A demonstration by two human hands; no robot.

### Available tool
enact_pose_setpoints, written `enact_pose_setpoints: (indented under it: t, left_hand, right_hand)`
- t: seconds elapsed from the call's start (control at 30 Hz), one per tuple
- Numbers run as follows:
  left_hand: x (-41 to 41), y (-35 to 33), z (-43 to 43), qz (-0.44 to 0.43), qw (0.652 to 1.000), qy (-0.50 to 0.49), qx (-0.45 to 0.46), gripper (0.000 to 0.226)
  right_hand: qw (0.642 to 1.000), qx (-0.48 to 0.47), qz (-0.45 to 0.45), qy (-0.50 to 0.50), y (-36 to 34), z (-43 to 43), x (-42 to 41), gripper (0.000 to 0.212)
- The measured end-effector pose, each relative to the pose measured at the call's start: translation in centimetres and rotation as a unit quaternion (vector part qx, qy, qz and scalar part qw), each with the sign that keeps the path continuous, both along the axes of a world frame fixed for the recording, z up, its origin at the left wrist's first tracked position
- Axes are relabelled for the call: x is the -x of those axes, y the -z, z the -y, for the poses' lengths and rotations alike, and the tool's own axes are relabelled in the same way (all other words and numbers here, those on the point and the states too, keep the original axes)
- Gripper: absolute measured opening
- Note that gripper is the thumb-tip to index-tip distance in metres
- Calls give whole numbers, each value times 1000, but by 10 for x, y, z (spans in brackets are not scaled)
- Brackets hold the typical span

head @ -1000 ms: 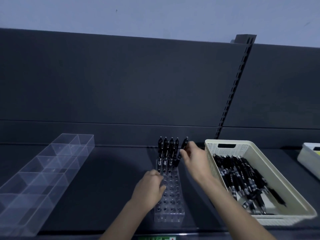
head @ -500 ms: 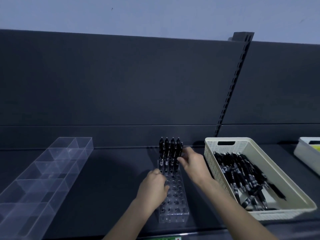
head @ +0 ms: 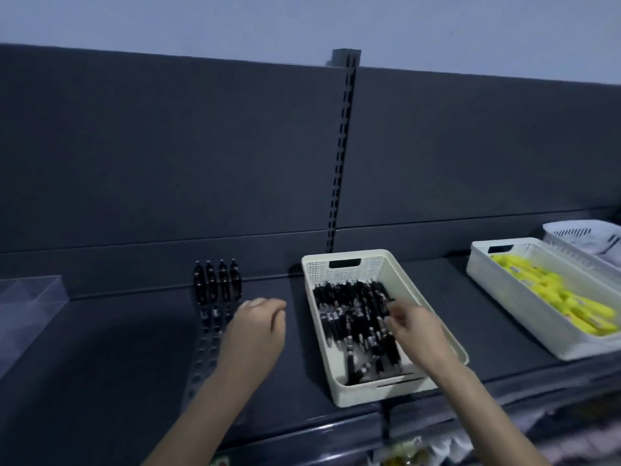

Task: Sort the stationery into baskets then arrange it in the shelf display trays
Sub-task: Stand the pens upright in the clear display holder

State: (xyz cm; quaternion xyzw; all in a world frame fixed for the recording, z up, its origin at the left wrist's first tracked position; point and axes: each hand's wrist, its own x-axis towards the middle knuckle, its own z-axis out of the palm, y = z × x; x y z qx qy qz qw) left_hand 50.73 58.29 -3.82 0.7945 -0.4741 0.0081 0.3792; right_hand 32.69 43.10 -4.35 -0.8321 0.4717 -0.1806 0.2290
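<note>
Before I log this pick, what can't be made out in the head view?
Head view:
- Right hand grip: motion blur; unclear whether it holds one of the black pens in the cream basket.
- Left hand: fingers curl under, hidden by its back; hand and forearm cover part of the pen rack.
- Clear tray: cut off by the left edge.
- Far-right basket: cut by the right edge, contents unclear.
- Yellow items: too blurred to identify.

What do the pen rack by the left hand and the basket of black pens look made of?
Pen rack: clear rigid plastic, probably acrylic; the dark shelf shows through between its rows of holes. Basket: cream moulded plastic, matte-looking; its end wall is finely perforated with a cut-out handle slot.
</note>
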Motion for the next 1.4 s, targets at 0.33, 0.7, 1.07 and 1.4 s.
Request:
enact_pose_setpoints:
  t: [0.33, 0.7, 1.07, 1.4]
  left_hand:
    - [77, 12, 113, -103, 948, 9, -302, 24]
    - [65, 26, 135, -89, 939, -41, -330, 20]
    - [48, 30, 155, -151, 938, -44, -309, 36]
    - [44, 38, 155, -238, 933, -48, -265, 31]
  right_hand:
    - [981, -75, -133, -120, 5, 41, 10, 25]
    - [967, -108, -206, -103, 7, 60, -23, 18]
    - [974, -133, -173, -59, 22, 63, -27, 16]
    - [983, -156, -94, -34, 25, 70, -30, 20]
